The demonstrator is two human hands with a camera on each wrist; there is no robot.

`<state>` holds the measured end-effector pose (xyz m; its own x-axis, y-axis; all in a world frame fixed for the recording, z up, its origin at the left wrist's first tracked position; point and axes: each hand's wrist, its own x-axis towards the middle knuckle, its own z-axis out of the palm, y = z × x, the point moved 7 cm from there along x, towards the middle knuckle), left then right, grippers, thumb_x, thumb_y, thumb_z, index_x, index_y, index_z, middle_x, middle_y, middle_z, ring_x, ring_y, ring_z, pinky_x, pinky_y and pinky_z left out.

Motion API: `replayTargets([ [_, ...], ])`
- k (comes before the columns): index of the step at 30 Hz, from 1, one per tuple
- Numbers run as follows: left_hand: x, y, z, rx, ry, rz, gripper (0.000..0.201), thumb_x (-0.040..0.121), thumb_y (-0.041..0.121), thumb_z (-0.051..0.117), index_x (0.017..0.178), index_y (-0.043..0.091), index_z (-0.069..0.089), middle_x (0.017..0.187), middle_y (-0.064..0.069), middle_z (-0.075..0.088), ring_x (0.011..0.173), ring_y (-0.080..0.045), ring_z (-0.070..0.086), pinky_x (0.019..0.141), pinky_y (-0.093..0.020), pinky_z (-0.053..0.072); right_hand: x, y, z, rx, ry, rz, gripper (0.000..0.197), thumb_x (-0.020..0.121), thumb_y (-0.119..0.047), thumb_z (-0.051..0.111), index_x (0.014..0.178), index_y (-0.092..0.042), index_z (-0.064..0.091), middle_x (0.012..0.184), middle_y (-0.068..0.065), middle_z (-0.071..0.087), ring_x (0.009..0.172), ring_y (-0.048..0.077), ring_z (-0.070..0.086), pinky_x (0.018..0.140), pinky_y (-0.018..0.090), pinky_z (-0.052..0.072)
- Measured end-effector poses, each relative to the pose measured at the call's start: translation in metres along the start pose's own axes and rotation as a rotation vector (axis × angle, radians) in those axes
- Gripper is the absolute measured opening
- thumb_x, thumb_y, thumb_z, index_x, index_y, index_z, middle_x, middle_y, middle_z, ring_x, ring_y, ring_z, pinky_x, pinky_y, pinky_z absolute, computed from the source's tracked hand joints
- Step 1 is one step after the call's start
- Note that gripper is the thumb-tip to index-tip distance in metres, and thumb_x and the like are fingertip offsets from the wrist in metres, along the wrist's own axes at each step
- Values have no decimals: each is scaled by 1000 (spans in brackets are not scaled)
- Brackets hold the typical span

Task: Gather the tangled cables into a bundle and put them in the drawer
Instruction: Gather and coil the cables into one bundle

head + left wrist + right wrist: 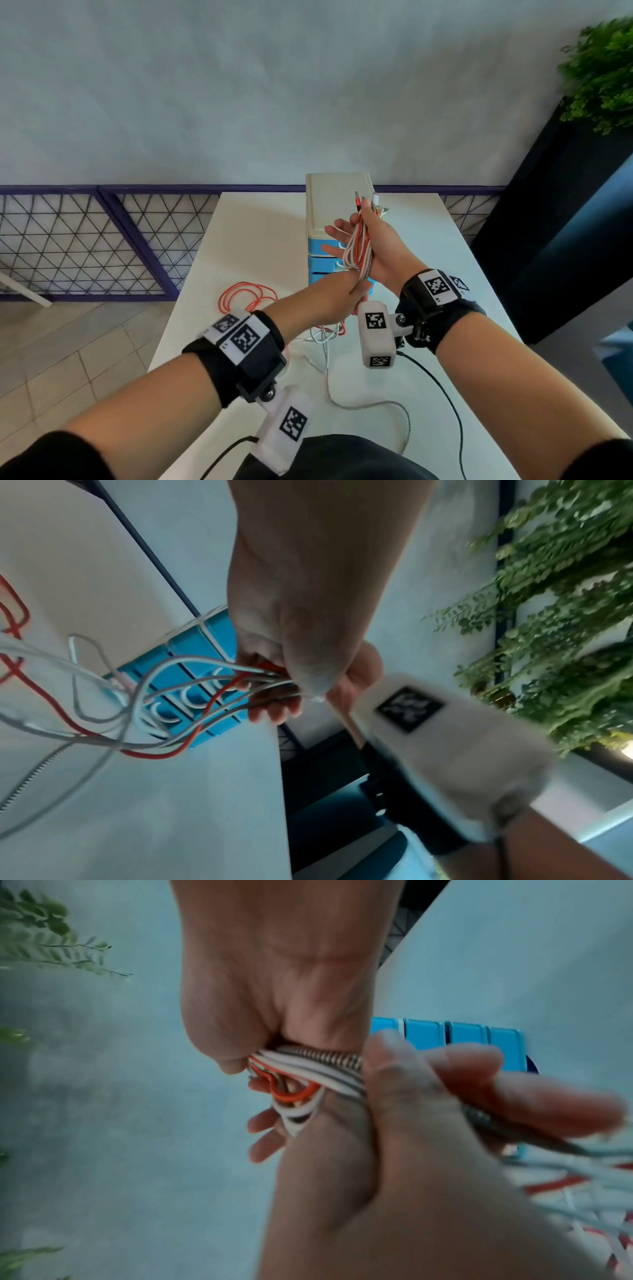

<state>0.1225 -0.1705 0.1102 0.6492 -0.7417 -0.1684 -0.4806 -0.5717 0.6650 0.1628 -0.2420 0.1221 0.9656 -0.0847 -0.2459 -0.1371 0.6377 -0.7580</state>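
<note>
A bundle of white, orange and braided cables (359,246) lies folded along my raised right hand (346,233), whose thumb presses across it while the fingers point left. In the right wrist view the cable loops (308,1066) sit pinched at the base of my right hand (274,1010). Just below, my left hand (352,298) grips the strands that trail down; the left wrist view shows this hand (301,674) closed round the cables (192,666). Behind both hands stands a small drawer unit (335,198) with blue drawers (318,263), all closed. More orange cable (239,294) lies looped on the white table (260,233).
A braided white cable (376,406) trails toward the table's near edge. A purple mesh railing (85,240) runs behind the table. A dark cabinet (548,240) with a green plant (603,75) stands at the right, past the table edge.
</note>
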Motion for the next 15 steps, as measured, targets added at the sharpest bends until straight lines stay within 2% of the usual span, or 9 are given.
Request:
replayTargets([
  [2,0,-6,6,-46,46,53,29,101,29,31,86,13,49,77,-2,55,68,-15,48,70,-31,41,-2,3,1,-1,43,1,43,95,-49,47,71,-14,50,67,6,62,60,21,69,58,38,60],
  [4,-1,-14,9,-81,81,82,27,100,31,34,82,16,47,69,4,50,60,-10,44,60,-21,37,-5,4,-1,-38,87,-1,42,95,-52,46,72,-17,47,57,0,53,38,12,51,40,24,48],
  [6,-2,-21,9,-103,105,95,26,100,31,38,81,16,46,66,7,47,55,-4,45,54,-12,35,-6,2,-4,-68,117,-14,42,94,-54,45,72,-19,44,48,-5,37,31,5,32,32,18,32],
  [9,-3,-35,9,-212,80,73,25,99,26,44,75,18,45,62,9,48,50,4,51,52,-7,37,-7,-6,-7,-98,139,-43,41,95,-52,45,72,-18,43,45,-6,29,29,4,25,30,16,23],
  [12,-4,-49,14,-293,1,43,16,99,22,46,84,15,48,64,5,51,60,-6,56,57,-13,45,-7,-15,-10,-115,166,-75,40,95,-51,47,73,-17,44,43,-6,31,29,4,26,30,16,23],
  [15,-5,-60,17,-232,-39,26,17,98,23,47,81,24,48,68,7,54,59,-1,54,60,-14,44,-8,-23,-7,-131,180,-108,41,94,-52,47,72,-18,42,44,-6,31,29,5,26,31,15,23],
])
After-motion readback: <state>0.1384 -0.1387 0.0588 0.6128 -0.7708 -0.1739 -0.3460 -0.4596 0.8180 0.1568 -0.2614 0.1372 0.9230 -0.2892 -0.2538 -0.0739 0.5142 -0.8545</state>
